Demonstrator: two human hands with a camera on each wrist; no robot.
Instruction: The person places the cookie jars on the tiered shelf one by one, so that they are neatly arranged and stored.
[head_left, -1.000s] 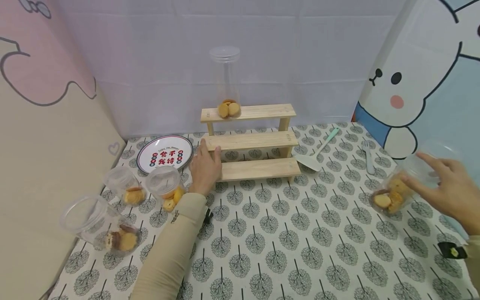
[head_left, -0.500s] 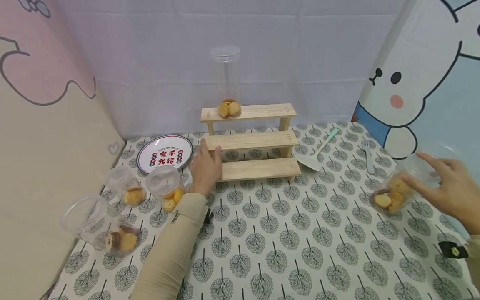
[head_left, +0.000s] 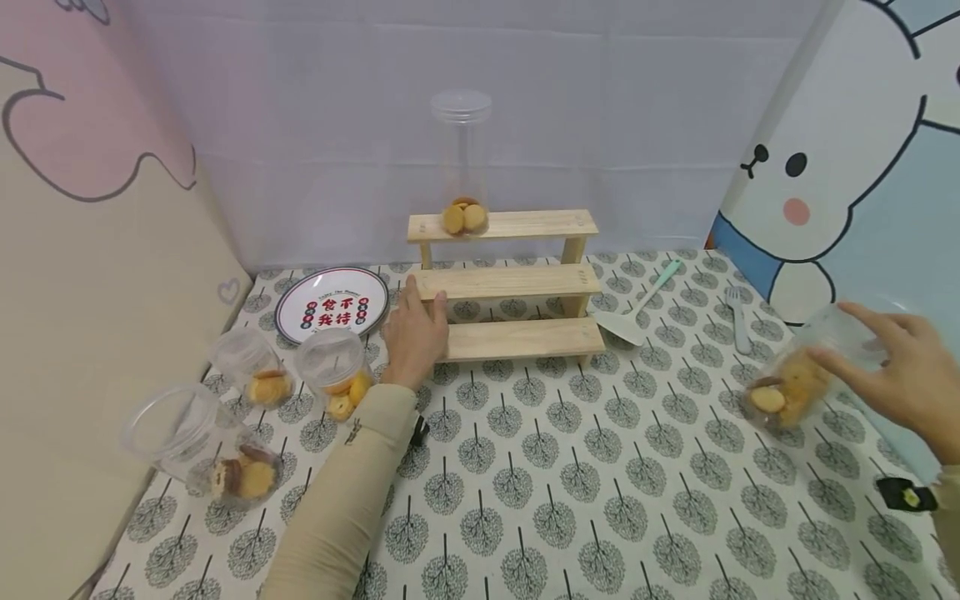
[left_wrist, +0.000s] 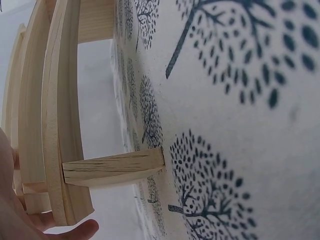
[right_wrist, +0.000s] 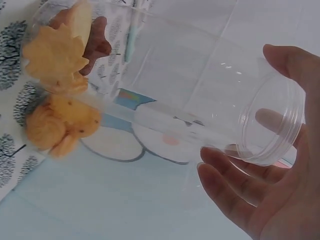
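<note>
My left hand (head_left: 415, 337) rests at the left end of a three-tier wooden shelf (head_left: 517, 337), its fingers by the middle tier and its thumb along the lowest one. In the left wrist view the thumb lies straight beside the end of a plank (left_wrist: 62, 125). My right hand (head_left: 896, 367) holds a clear plastic jar (right_wrist: 195, 85) near its screw rim, thumb on one side and fingers on the other. The jar is tilted, with cookies (right_wrist: 55, 55) gathered at its bottom. More cookies (right_wrist: 65, 125) show beside that wall in the right wrist view.
A tall cookie jar (head_left: 461, 158) stands on the top tier. Three jars, one of them a wide jar (head_left: 202, 442), sit on the left beside a white plate (head_left: 330, 342). A spatula (head_left: 637, 312) and a fork (head_left: 737, 321) lie right of the shelf on the tree-print tablecloth (head_left: 540, 500).
The head view has shifted slightly. My left hand stays at the shelf's end, and my right hand stays at the jar, whose cookies now look more blurred.
</note>
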